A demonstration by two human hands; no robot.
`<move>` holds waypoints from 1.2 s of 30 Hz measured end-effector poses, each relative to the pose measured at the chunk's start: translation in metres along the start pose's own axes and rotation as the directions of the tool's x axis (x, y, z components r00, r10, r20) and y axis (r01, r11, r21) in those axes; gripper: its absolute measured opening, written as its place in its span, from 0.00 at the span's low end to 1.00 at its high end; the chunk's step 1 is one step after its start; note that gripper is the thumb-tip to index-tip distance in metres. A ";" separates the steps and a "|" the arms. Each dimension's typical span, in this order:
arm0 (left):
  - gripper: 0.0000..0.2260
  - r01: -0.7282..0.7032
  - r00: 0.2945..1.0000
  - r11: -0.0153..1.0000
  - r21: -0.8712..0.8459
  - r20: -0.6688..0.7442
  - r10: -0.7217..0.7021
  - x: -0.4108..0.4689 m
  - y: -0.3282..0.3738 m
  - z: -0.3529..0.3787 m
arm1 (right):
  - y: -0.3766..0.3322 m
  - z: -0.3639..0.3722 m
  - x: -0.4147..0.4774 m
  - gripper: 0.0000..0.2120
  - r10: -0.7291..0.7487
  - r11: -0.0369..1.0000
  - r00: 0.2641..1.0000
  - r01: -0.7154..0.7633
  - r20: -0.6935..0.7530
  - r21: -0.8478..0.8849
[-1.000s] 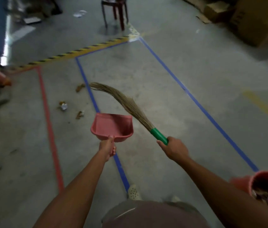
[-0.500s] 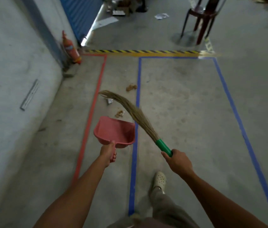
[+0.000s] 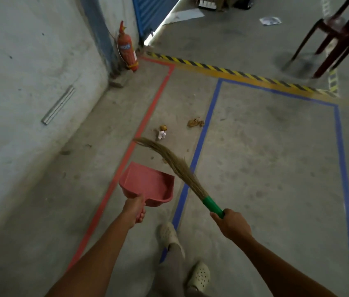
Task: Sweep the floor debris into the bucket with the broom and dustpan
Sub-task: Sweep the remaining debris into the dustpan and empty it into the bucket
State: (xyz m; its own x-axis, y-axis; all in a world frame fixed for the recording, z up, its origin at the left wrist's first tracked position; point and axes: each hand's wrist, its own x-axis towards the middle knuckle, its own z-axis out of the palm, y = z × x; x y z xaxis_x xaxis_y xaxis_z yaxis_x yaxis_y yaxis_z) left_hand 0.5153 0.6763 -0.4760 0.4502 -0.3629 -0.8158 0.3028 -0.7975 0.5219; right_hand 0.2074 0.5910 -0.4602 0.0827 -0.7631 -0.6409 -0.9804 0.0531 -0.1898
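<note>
1. Fingers (image 3: 140,217) of left hand (image 3: 134,207) curled round the dustpan (image 3: 147,184) handle; pan near red line (image 3: 147,116), apparently off the floor (image 3: 265,168).
2. Debris: scraps (image 3: 162,132) and leaf (image 3: 195,122) ahead, between red line and blue line (image 3: 207,123). Judged light, easily scattered.
3. Broom (image 3: 169,159): bristles look soft and bendy; green grip (image 3: 213,205) stiff, best hold.
4. Right hand (image 3: 233,224) wrapped round that grip. Bucket not in view.

grey concrete floor (image 3: 265,168) | plastered wall (image 3: 30,61) | red extinguisher (image 3: 126,50) | dark stool (image 3: 336,35)
</note>
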 end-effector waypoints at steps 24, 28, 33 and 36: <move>0.16 0.100 0.994 0.986 0.130 -0.058 -0.093 0.486 -0.018 0.170 | 0.017 0.153 0.495 0.19 0.061 0.986 0.972 -0.022 0.229 -0.168; 0.17 0.073 0.997 0.985 0.158 -0.045 -0.066 0.520 -0.016 0.190 | 0.015 0.158 0.549 0.19 0.060 0.983 0.985 -0.030 0.160 -0.182; 0.17 0.053 0.998 0.987 0.149 -0.039 -0.048 0.549 0.006 0.209 | 0.012 0.151 0.599 0.21 0.061 0.990 0.992 -0.045 0.110 -0.136; 0.17 0.023 0.999 0.987 0.159 -0.044 -0.016 0.552 0.028 0.216 | 0.011 0.143 0.612 0.20 0.044 0.999 0.994 -0.042 0.095 -0.022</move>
State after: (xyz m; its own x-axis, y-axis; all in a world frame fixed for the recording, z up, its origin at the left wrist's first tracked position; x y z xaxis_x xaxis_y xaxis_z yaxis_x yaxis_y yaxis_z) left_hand 0.5912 0.3490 -0.9656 0.4821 -0.3285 -0.8122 0.1758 -0.8719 0.4570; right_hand 0.2730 0.2162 -0.9609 0.0559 -0.6953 -0.7166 -0.9867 0.0714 -0.1463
